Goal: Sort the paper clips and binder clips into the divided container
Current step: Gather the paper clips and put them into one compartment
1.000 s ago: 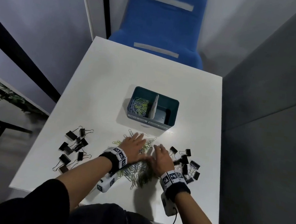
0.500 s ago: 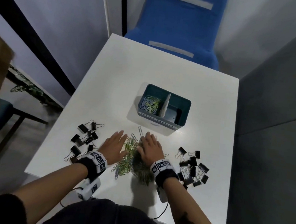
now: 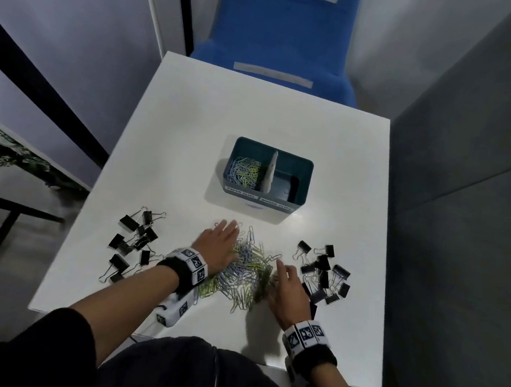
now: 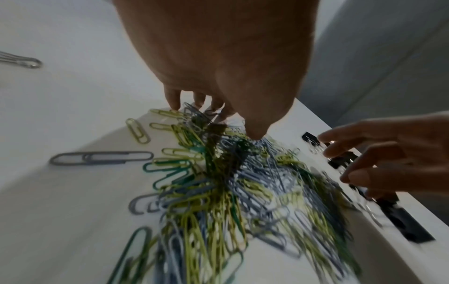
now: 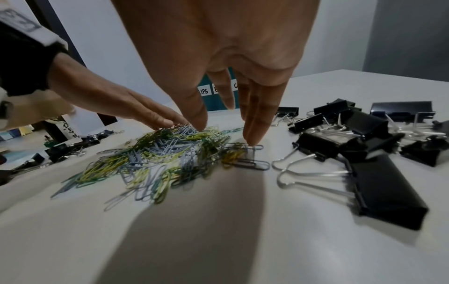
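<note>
The loose heap of yellow, blue and green wire paper clips (image 3: 244, 269) lies on the white surface (image 3: 255, 124) right in front of me, between my two hands. I judge the step in hand to be gathering this heap for the container. My left hand (image 3: 220, 246) lies on the heap's left edge, its fingers (image 4: 173, 100) straight and slightly spread, tips touching the far clips. My right hand (image 3: 288, 288) sits at the heap's right edge, its fingers (image 5: 252, 123) straight and close together, tips down on a grey clip at the fringe; neither hand pinches anything.

Next, I think, both hands should close in from the sides and scoop a bunch, then carry it to the teal divided container (image 3: 306, 167) beyond the heap. Its left compartment, labelled for paper clips, already holds some; the right one looks empty.

Black metal binder clips lie in two groups: one (image 3: 135, 243) well to the left of my left hand, the other (image 3: 324, 271) just beside my right hand. The risk is dragging one in with the scoop.
</note>
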A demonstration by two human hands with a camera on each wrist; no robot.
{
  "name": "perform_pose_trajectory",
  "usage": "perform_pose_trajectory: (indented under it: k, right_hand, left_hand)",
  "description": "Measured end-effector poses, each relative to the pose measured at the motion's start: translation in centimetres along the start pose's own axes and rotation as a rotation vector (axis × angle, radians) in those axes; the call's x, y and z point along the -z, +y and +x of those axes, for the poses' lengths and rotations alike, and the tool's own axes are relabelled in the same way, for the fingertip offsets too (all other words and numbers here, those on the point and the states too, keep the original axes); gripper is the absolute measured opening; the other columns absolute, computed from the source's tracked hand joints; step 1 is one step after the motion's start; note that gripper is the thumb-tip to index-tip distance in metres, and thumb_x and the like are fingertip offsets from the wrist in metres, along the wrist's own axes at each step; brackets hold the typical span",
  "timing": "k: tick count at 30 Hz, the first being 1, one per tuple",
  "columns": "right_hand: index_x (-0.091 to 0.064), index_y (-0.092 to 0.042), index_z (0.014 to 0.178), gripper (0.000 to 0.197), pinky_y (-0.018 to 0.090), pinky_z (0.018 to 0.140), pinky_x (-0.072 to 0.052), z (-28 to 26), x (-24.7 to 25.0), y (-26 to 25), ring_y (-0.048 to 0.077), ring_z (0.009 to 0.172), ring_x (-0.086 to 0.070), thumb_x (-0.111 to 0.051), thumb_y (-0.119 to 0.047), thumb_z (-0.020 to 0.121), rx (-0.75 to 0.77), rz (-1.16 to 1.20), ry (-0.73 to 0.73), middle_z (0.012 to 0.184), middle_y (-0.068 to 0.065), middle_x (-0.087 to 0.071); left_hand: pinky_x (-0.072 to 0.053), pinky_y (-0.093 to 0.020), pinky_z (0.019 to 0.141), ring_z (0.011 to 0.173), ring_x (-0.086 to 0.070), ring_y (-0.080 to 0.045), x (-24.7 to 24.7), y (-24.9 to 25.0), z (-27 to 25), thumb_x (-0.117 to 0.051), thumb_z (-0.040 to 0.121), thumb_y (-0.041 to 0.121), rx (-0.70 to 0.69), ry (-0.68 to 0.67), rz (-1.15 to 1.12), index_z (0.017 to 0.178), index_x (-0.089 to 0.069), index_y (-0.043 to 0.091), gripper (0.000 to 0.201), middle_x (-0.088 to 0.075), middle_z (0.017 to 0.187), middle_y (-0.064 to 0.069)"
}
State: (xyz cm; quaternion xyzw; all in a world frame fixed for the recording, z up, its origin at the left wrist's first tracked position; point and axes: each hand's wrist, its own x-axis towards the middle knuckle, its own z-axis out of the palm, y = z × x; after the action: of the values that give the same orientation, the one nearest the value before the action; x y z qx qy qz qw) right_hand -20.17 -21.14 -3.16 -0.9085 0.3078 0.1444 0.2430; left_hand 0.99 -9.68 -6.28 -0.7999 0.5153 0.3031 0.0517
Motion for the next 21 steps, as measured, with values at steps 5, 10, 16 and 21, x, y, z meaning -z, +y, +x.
perform_pose_trajectory:
  k: [5, 10, 16, 21]
  right_hand:
    - [-0.037, -0.015, 0.129, 0.055, 0.033, 0.066, -0.050, -0.8, -1.8, -0.7, 0.028, 0.098, -0.054, -0.063, -0.017, 0.081, -0.131, -0.031, -0.027, 0.117, 0.009, -0.044]
    - [-0.034, -0.009, 0.132, 0.059, 0.036, 0.080, -0.049, 0.3, -1.8, -2.3, 0.030, 0.109, -0.045, -0.063, -0.014, 0.081, -0.119, -0.041, -0.075, 0.123, 0.012, -0.041]
    - [-0.033, -0.023, 0.138, 0.060, 0.036, 0.083, -0.052, 1.5, -1.7, -3.4, 0.026, 0.109, -0.050, -0.062, -0.020, 0.085, 0.099, 0.144, -0.064, 0.127, 0.008, -0.042]
    - [-0.029, -0.025, 0.140, 0.081, 0.037, 0.077, -0.054, 0.9, -1.1, -1.5, 0.027, 0.117, -0.046, -0.075, -0.040, 0.075, 0.004, 0.069, -0.006, 0.137, 0.007, -0.035]
  left_hand:
    - [-0.025, -0.048, 0.114, 0.146, -0.011, -0.028, -0.3, 0.5, -3.2, -0.036, 0.098, 0.050, -0.147, 0.046, 0.015, 0.150, -0.021, 0.016, 0.065, -0.013, 0.159, -0.008]
    - [-0.039, -0.044, 0.100, 0.134, -0.030, -0.031, -0.4, -0.9, -7.4, -0.056, 0.088, 0.051, 0.066, 0.111, -0.039, 0.149, -0.019, 0.013, 0.080, -0.021, 0.154, -0.013]
    - [-0.047, -0.042, 0.094, 0.137, -0.028, -0.029, -1.7, -1.7, -9.0, -0.065, 0.087, 0.038, 0.158, -0.008, -0.125, 0.151, -0.006, 0.011, 0.091, -0.009, 0.157, -0.014]
    - [-0.048, -0.035, 0.080, 0.118, -0.042, -0.027, -1.8, -1.3, -8.9, -0.068, 0.076, 0.057, 0.288, 0.071, -0.064, 0.148, -0.006, 0.003, 0.110, -0.027, 0.141, -0.012]
